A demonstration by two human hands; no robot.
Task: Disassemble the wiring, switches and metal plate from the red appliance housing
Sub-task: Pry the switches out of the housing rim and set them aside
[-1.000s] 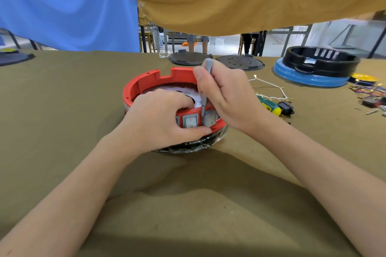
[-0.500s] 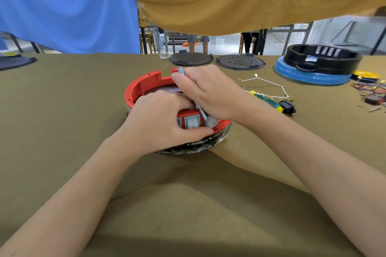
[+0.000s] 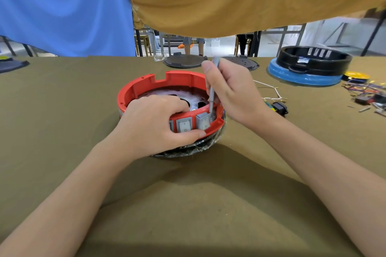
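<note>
Red plastic fills the middle of the frame: the round housing [image 3: 146, 84] sits on the olive-covered counter [image 3: 62, 110], its open top showing a metal plate [image 3: 179, 98] with dark holes inside. Left hand [image 3: 154, 123] clamps the near wall, fingers [image 3: 167, 103] curled over the rim into the bowl and the thumb pressed along the lower red edge below the switches. Two grey switches [image 3: 184, 124] face the camera in that wall, and the right-hand one is tilted out of its slot. Right hand [image 3: 231, 94] comes in from the right side, fingers wrapped round a slim grey tool [image 3: 212, 92] held almost upright, thumb near its top end, its tip down at the right edge of the tilted switch. Below the red ring, a dark base wrapped in clear film [image 3: 188, 148] rests on the cloth. Right of centre lie white wires [image 3: 269, 87] and a small black part [image 3: 281, 107]; upper right, a black ring on a blue disc [image 3: 309, 69] and a tangle of coloured wires [image 3: 363, 89]; two dark round lids [image 3: 183, 61] sit beyond the housing.
</note>
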